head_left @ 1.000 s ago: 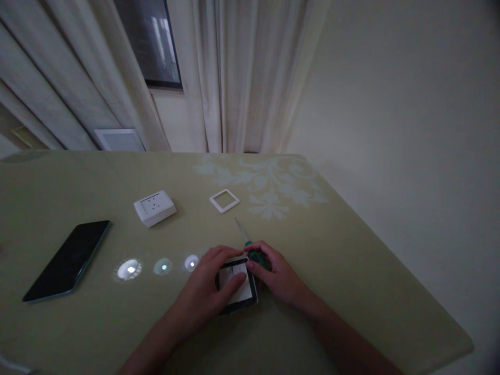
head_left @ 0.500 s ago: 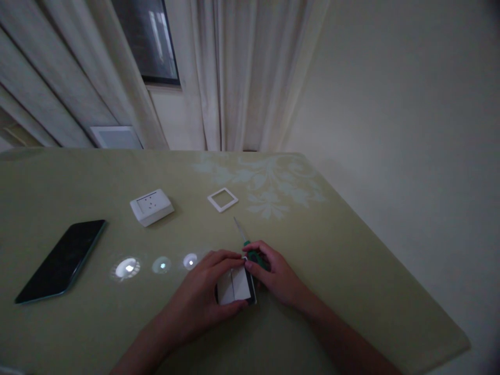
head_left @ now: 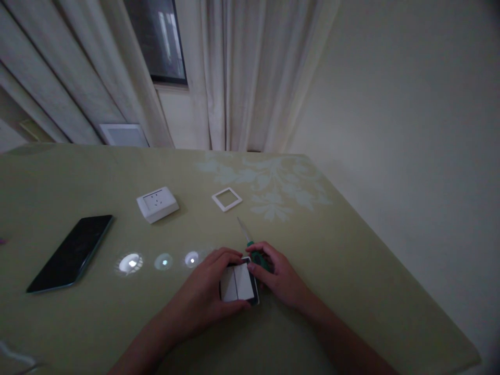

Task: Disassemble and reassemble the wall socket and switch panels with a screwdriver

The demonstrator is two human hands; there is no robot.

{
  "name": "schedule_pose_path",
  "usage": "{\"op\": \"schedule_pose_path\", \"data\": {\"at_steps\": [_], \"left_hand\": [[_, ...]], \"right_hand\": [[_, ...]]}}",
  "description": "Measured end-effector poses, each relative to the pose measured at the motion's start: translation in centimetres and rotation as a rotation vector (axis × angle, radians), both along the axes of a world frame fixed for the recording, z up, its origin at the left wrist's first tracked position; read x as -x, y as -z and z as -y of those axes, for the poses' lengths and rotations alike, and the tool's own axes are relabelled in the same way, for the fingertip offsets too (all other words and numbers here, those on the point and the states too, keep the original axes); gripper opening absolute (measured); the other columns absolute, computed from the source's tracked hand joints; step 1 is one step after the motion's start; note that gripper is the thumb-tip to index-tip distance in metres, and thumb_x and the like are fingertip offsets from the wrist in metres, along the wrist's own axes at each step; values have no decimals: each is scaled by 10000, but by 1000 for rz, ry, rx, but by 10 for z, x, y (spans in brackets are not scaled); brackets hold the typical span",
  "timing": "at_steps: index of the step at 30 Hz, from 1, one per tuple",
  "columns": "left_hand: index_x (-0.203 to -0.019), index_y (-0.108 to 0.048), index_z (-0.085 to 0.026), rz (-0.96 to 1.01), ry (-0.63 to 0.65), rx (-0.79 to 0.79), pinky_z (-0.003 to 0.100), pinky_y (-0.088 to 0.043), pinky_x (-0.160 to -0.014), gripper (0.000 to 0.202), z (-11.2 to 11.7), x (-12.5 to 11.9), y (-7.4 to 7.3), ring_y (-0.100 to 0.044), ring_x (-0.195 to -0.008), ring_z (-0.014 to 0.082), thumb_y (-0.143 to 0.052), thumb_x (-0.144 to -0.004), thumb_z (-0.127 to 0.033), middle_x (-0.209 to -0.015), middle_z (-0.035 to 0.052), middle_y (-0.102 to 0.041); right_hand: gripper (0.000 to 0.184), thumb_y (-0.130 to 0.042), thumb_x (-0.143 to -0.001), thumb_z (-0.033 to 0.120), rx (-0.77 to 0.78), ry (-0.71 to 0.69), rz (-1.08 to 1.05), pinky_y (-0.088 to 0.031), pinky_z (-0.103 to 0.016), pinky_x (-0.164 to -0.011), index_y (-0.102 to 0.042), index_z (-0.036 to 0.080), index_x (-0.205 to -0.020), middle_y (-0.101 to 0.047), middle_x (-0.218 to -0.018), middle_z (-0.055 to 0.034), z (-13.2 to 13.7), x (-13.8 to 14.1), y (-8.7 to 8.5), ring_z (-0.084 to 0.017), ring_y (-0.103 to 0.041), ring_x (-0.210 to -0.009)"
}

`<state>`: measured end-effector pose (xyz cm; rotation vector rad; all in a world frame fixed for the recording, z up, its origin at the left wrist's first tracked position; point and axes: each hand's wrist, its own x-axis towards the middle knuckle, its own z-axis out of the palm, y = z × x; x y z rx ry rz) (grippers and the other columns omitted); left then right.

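Note:
A wall switch (head_left: 236,284) with two white rockers and a dark border lies low over the table in front of me. My left hand (head_left: 211,291) grips it from the left, fingers on its far edge and thumb along its near edge. Closed around the green handle of a screwdriver (head_left: 259,259) is my right hand (head_left: 279,273), close by the switch's right side. The screwdriver's thin metal shaft points away from me. Beyond its tip a white square frame (head_left: 227,199) lies flat on the table.
A white socket box (head_left: 158,205) sits farther back on the left. A dark phone (head_left: 72,253) lies at the left of the table (head_left: 332,271). A pale cord (head_left: 17,355) shows at the lower left corner. Curtains and a wall stand behind and to the right.
The view has shifted slightly, so the table items appear a little farther right. My left fingers have drawn back a bit, showing more of the switch's far edge. Both grips are kept.

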<state>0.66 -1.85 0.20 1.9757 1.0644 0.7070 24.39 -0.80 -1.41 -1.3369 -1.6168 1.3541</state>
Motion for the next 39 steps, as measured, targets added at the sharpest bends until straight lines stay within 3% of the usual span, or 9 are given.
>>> {"op": "schedule_pose_path", "data": {"at_steps": [15,24,34,39], "left_hand": [[-1295,-600,-290,44,-26,22,477,-533,-1100,583,3,-3,4,-657,-1259,329,-896,-794,-261,-1361,86,-682],[-1285,-577,-286,86,-26,50,456,-530,-1082,565,4,-5,8,-642,-1240,306,-878,-807,-253,-1341,72,-651],[-1304,-584,-269,67,-47,162,455,-532,-1051,579,5,-5,0,-645,-1220,314,-867,-799,-245,-1333,80,-656],[-1363,-581,-277,54,-48,242,466,-540,-1051,633,6,-3,0,-644,-1245,336,-897,-823,-372,-1378,90,-661]], "right_hand": [[422,-737,-946,511,40,8,-15,-575,-354,-818,-692,249,-1274,-706,-1129,-68,1,1,-1,-249,-666,-985],[387,-726,-948,472,16,11,-8,-551,-382,-889,-699,240,-1256,-715,-1136,-67,2,1,-3,-256,-663,-1021],[388,-724,-950,477,-8,2,29,-536,-397,-938,-704,244,-1259,-722,-1165,-70,1,0,-1,-269,-668,-1060],[427,-754,-924,480,-6,-3,18,-547,-406,-933,-692,242,-1272,-730,-1170,-75,2,0,-3,-275,-684,-1042]]}}
